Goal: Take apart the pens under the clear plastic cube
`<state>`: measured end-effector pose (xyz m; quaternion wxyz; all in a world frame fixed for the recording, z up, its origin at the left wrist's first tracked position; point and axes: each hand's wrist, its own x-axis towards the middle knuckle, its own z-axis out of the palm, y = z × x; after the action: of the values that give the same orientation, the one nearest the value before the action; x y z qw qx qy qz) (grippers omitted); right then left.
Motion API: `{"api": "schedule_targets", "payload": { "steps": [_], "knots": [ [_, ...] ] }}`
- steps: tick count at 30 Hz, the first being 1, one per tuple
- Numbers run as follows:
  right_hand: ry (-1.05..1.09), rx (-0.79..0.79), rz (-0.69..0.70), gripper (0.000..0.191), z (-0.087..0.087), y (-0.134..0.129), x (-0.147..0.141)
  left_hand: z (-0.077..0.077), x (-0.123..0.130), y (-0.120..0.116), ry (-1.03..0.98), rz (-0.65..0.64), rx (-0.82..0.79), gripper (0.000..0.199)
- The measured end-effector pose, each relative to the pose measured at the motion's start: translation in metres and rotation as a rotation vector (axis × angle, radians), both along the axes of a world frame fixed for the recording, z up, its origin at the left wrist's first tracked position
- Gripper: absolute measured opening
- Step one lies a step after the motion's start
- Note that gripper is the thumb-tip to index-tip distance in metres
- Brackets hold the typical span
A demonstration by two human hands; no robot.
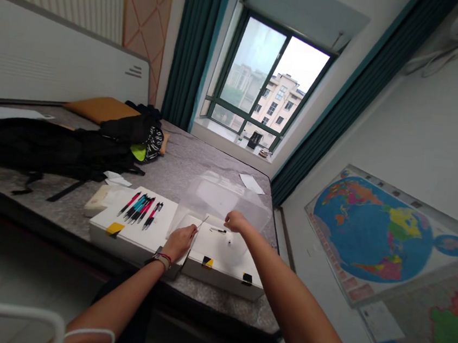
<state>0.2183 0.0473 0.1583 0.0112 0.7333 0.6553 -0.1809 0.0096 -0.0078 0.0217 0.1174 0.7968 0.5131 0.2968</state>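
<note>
Left hand (178, 242) closed in a narrow grip on a thin metal rod (201, 225), which projects from the fingers up and to the right over the right-hand white box (222, 272). Right hand (236, 222) hangs just beyond the rod, fingers curled, above the same box and against the near edge of a clear plastic cover (222, 195); whether it holds anything cannot be told from this view. A small pen (218, 229) lies on the box between the hands.

The left-hand white box (124, 234) sits just beside it, with a yellow tape patch (115, 229) on its near corner. A row of pens (140, 209), with red, blue and black barrels, lies on its top, tips toward the near edge. Both boxes rest on a grey mattress (197, 162). Beyond them: a sheet of paper (251, 183), crumpled tissue (116, 179), a black backpack (39, 146) and an orange cushion (100, 110). A bracelet (161, 261) circles the left wrist. A world map (377, 236) hangs on the right wall.
</note>
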Motion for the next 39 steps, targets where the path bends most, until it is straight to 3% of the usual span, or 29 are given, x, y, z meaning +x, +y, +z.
{"api": "schedule_targets", "payload": {
  "steps": [8,12,14,16,20,24,39],
  "knots": [
    [0.011,-0.042,0.052,0.015,-0.025,-0.014,-0.02,-0.001,-0.001,0.001,-0.006,0.007,-0.028,0.027],
    [0.567,-0.021,-0.001,0.023,-0.041,-0.026,-0.033,-0.001,-0.001,0.002,-0.023,0.006,-0.029,0.027],
    [0.712,0.042,-0.044,0.026,-0.052,-0.031,-0.038,-0.001,-0.001,0.002,-0.023,0.004,-0.041,0.027],
    [0.587,0.141,-0.08,0.026,-0.06,-0.033,-0.037,0.0,-0.001,0.002,-0.017,0.009,-0.058,0.027],
    [0.052,0.324,-0.016,0.023,-0.056,-0.03,-0.016,0.0,-0.001,0.001,-0.002,0.026,-0.066,0.027],
    [-0.259,0.14,0.044,0.024,-0.041,-0.024,0.006,0.0,0.0,0.001,0.002,0.022,-0.072,0.027],
    [-0.309,0.03,0.02,0.028,-0.065,-0.037,0.002,-0.001,-0.001,0.001,-0.003,0.02,-0.04,0.028]
  ]
}}
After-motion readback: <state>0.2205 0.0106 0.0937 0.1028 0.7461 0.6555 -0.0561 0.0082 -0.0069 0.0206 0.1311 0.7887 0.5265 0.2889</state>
